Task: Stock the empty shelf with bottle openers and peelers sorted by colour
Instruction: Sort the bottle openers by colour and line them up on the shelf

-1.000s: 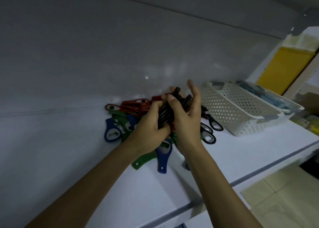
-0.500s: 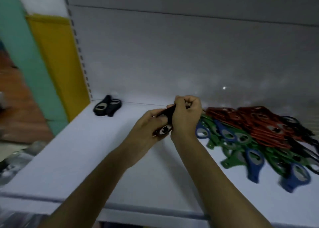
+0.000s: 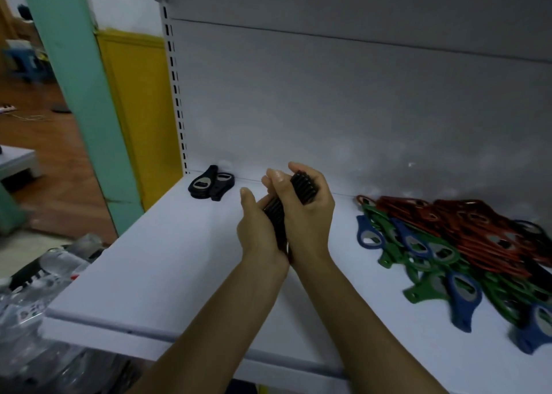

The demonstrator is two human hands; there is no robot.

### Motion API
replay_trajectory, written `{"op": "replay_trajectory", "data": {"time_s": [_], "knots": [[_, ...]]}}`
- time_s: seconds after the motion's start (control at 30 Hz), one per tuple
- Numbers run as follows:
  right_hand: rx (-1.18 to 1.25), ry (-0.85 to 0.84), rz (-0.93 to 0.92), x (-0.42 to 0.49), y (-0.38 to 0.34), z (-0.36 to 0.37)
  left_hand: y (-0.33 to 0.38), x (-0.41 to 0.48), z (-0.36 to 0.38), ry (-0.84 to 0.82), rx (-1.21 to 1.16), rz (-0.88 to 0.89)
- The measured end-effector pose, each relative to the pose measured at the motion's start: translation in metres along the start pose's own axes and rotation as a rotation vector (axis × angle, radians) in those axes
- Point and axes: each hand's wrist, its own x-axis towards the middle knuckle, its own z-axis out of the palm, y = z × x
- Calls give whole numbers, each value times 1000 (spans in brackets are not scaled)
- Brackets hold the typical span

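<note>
Both my hands hold one stack of black bottle openers (image 3: pixel 302 188) above the middle of the white shelf (image 3: pixel 167 256). My right hand (image 3: pixel 307 214) grips the stack's upper part, and my left hand (image 3: pixel 259 229) cups its lower end from the left. Two black bottle openers (image 3: pixel 211 182) lie at the shelf's back left corner. On the right side lies a mixed heap: red openers (image 3: pixel 466 223) at the back, green openers (image 3: pixel 424 262) and blue openers (image 3: pixel 461 298) nearer the front.
The shelf's slotted upright (image 3: pixel 176 95) stands at the back left, with a yellow panel (image 3: pixel 137 110) and a teal post (image 3: pixel 80 95) beyond it. Clear plastic packaging (image 3: pixel 38 283) lies below the shelf's left front corner. A wooden floor shows at far left.
The view has swung left, from the heap and a white basket to the shelf's left end. My hands carried the black stack leftward, away from the heap, and shifted their grip on it.
</note>
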Motion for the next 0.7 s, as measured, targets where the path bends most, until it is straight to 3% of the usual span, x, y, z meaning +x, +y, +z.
{"op": "replay_trajectory", "data": {"time_s": [0.17, 0.37, 0.47, 0.57, 0.7], "knots": [[-56, 62, -46, 8, -5, -6, -12, -4, 2, 2, 197, 119], [-89, 167, -97, 18, -5, -14, -23, -5, -13, -255, 693, 383], [-91, 128, -96, 17, -3, -16, -19, 0, -23, -366, 780, 378], [6, 143, 38, 20, -3, -13, -17, 2, -30, -453, 927, 394], [349, 265, 436, 28, -5, -11, -10, 8, -40, -545, 1058, 584]]}}
